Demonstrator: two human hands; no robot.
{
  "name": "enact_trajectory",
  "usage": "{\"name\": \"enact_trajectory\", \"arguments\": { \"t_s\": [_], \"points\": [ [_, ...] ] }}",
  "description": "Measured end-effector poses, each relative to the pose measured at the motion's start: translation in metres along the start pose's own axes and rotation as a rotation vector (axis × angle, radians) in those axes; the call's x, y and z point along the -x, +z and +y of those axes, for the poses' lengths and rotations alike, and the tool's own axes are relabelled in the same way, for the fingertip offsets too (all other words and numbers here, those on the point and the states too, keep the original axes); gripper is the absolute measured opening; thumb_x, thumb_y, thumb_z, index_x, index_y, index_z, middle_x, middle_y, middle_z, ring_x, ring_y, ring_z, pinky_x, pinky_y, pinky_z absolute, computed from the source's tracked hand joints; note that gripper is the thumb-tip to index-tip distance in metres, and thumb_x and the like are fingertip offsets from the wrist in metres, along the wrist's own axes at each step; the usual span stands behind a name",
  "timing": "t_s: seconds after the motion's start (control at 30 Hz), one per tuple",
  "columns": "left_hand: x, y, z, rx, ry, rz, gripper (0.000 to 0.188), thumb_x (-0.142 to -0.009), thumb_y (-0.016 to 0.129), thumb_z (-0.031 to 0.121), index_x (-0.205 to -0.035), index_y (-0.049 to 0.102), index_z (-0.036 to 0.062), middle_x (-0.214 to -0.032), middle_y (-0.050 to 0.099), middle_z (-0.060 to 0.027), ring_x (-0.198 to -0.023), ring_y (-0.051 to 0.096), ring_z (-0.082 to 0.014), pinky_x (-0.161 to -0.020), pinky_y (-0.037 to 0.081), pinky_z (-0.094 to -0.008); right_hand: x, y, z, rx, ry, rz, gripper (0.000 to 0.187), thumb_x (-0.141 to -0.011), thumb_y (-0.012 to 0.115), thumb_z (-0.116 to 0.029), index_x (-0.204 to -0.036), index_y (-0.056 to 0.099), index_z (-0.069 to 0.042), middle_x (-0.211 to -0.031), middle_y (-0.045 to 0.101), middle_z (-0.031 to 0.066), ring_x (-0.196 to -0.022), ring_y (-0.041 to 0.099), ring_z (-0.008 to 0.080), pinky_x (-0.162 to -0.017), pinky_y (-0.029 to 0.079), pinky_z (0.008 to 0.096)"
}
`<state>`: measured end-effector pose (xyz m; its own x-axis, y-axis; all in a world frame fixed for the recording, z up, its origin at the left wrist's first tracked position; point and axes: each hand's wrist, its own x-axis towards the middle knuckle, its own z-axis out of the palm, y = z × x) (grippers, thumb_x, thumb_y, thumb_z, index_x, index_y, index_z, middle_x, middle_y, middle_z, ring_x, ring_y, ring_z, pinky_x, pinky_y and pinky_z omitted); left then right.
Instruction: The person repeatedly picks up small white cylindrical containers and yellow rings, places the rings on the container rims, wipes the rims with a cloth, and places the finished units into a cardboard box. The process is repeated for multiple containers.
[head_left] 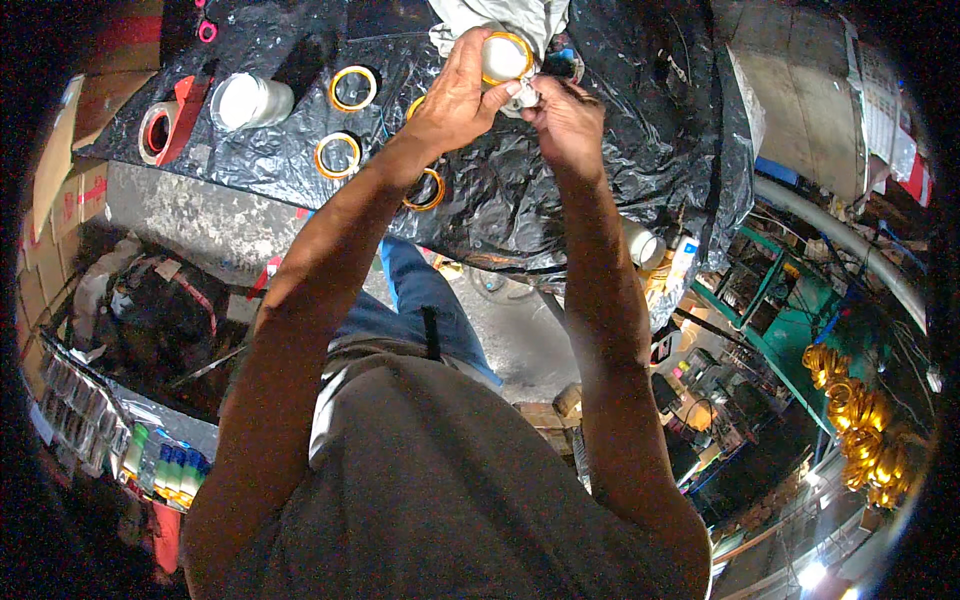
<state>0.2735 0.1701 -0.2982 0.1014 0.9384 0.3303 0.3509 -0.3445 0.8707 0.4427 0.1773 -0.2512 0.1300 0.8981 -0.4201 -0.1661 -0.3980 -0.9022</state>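
Near the far edge of the table, my left hand (455, 105) is closed round a gold-rimmed ring that looks like a bangle (484, 62); white shows through its middle. My right hand (568, 120) pinches a small wad of white cloth (524, 95) against the ring's lower rim. Behind both hands lies a larger crumpled white cloth (552, 14). More gold and white bangles rest flat to the left: one (334, 88) farther off, one (318, 157) closer, and another (438, 190) below my left wrist. A further one is partly hidden by my left hand.
Black plastic sheeting (640, 150) covers the table. On its left stand a white cylindrical container (240, 102), a red-and-white tape roll (150, 133) and pink finger loops (207, 31). Bunches of gold rings (865, 435) hang at right beside a green metal frame (765, 325).
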Motion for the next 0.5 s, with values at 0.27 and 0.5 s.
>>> {"name": "enact_trajectory", "arguments": {
  "t_s": [0.27,0.5],
  "points": [
    [-0.001,-0.003,-0.001,0.03,-0.024,-0.061,0.072,-0.102,0.069,0.032,-0.152,0.03,-0.0019,-0.146,0.046,-0.0278,-0.137,0.05,-0.0443,-0.116,0.043,-0.0477,-0.042,-0.007,-0.033,0.449,-0.132,-0.201,0.024,-0.088,0.079,-0.021,-0.096,0.082,0.001,-0.074,0.073,0.0028,-0.058,0.061,0.008,-0.054,0.048,0.0245],
    [-0.001,-0.002,0.003,0.016,-0.018,-0.056,0.078,-0.099,0.072,0.033,-0.152,0.028,-0.0041,-0.145,0.045,-0.0296,-0.136,0.05,-0.0463,-0.114,0.043,-0.0475,-0.072,0.022,-0.068,1.059,-0.556,-0.515,0.024,-0.091,0.077,-0.018,-0.106,0.08,0.001,-0.091,0.079,0.0128,-0.082,0.074,0.0181,-0.079,0.058,0.0327]
  ]
}}
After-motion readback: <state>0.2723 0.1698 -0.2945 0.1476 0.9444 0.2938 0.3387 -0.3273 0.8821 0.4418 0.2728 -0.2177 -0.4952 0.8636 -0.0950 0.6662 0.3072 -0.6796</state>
